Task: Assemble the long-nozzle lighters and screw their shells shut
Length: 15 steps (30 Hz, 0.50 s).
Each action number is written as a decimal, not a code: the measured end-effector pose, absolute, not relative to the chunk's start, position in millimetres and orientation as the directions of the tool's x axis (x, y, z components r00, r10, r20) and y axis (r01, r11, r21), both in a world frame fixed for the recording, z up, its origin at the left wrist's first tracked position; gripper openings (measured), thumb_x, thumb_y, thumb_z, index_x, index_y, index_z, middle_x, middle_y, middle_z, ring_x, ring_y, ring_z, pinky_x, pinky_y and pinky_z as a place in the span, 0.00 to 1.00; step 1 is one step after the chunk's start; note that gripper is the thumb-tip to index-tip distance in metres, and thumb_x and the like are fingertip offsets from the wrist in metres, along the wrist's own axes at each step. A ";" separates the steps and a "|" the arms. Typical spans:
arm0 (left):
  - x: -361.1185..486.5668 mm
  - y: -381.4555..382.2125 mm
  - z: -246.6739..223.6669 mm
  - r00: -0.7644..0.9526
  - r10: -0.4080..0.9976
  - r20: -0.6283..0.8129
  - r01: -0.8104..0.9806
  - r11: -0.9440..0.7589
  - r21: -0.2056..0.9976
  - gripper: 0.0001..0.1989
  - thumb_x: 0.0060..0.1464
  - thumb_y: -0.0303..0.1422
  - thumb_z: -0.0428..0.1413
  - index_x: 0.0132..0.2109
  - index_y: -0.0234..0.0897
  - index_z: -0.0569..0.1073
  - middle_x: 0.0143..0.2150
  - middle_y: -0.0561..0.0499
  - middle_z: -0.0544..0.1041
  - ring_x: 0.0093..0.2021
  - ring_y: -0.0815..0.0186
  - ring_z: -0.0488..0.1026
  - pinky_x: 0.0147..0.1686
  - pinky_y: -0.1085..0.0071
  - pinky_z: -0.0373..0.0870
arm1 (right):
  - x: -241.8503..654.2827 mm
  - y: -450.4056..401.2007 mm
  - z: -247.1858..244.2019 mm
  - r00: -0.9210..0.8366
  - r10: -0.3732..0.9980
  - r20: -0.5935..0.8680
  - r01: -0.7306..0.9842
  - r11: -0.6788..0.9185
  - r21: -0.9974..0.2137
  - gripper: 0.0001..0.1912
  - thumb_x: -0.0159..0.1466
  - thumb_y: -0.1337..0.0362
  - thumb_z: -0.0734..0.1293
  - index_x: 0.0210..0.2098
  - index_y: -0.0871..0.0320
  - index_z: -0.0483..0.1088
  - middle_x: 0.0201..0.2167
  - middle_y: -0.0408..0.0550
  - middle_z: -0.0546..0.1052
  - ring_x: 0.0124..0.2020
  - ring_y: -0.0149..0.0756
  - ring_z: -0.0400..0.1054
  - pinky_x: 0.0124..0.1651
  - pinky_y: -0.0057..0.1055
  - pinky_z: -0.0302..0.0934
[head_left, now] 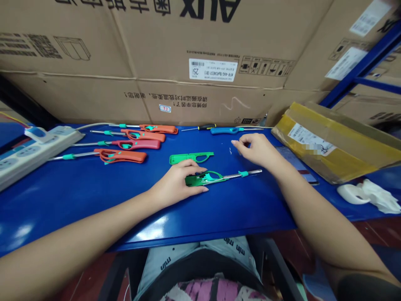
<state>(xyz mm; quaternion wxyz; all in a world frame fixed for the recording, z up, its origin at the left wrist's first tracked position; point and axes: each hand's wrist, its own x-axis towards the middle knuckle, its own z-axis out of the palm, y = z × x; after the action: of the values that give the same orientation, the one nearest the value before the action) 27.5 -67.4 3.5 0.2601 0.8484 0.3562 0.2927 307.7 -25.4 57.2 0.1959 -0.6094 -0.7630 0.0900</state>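
My left hand (178, 177) grips the rear of an opened green gas lighter (213, 177), thumb and fingers on either side of its handle. The lighter's inner parts show, and its metal tube points right with a teal collar on it. Just beyond lies the loose green half of the handle (191, 158). My right hand (255, 149) is over the table to the upper right, its thumb and forefinger drawn together; anything between them is too small to make out. Tiny white bits (230, 150) lie beside those fingertips.
Several orange and red lighters (131, 156) lie in a column at left, near a white power strip (34, 152). At the back are a screwdriver (206, 126) and a blue lighter (224, 131). A yellow-taped carton (316, 142) and white object (354, 194) stand right; large cardboard (156, 54) walls the back.
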 end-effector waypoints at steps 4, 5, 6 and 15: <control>26.8 -67.7 5.4 0.596 0.736 0.323 0.467 -0.644 0.606 0.23 0.54 0.43 0.67 0.54 0.40 0.79 0.48 0.46 0.77 0.50 0.57 0.76 0.56 0.58 0.73 | 311.1 -19.7 51.9 -0.166 0.962 0.215 0.880 0.243 -0.408 0.08 0.63 0.66 0.65 0.39 0.58 0.75 0.37 0.49 0.80 0.34 0.36 0.70 0.39 0.31 0.59; 26.5 -67.7 5.8 0.601 0.730 0.325 0.471 -0.652 0.594 0.22 0.55 0.42 0.67 0.54 0.40 0.79 0.48 0.46 0.77 0.50 0.57 0.76 0.56 0.58 0.73 | 312.5 -18.5 50.9 -0.158 0.967 0.197 0.884 0.228 -0.409 0.10 0.62 0.68 0.64 0.42 0.58 0.75 0.39 0.49 0.81 0.34 0.36 0.71 0.39 0.31 0.60; 26.2 -67.6 6.2 0.605 0.726 0.326 0.476 -0.659 0.582 0.21 0.55 0.42 0.66 0.54 0.40 0.79 0.47 0.46 0.77 0.50 0.57 0.76 0.55 0.58 0.73 | 314.2 -17.4 50.1 -0.148 0.973 0.177 0.891 0.209 -0.403 0.11 0.62 0.69 0.64 0.43 0.58 0.74 0.39 0.50 0.81 0.34 0.36 0.71 0.39 0.30 0.60; 23.9 -66.3 8.2 0.620 0.712 0.330 0.497 -0.682 0.536 0.15 0.62 0.38 0.60 0.52 0.40 0.80 0.47 0.45 0.79 0.49 0.58 0.77 0.53 0.59 0.74 | 333.4 -8.3 44.4 -0.034 0.999 0.033 0.973 0.041 -0.227 0.18 0.58 0.73 0.66 0.48 0.57 0.74 0.46 0.54 0.78 0.45 0.44 0.72 0.40 0.32 0.61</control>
<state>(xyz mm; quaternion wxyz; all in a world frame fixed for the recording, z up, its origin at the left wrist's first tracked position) 23.9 -66.3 8.2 0.2006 0.8772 0.3447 0.2672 333.4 -8.3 44.4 0.0912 -0.6889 -0.7156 0.0708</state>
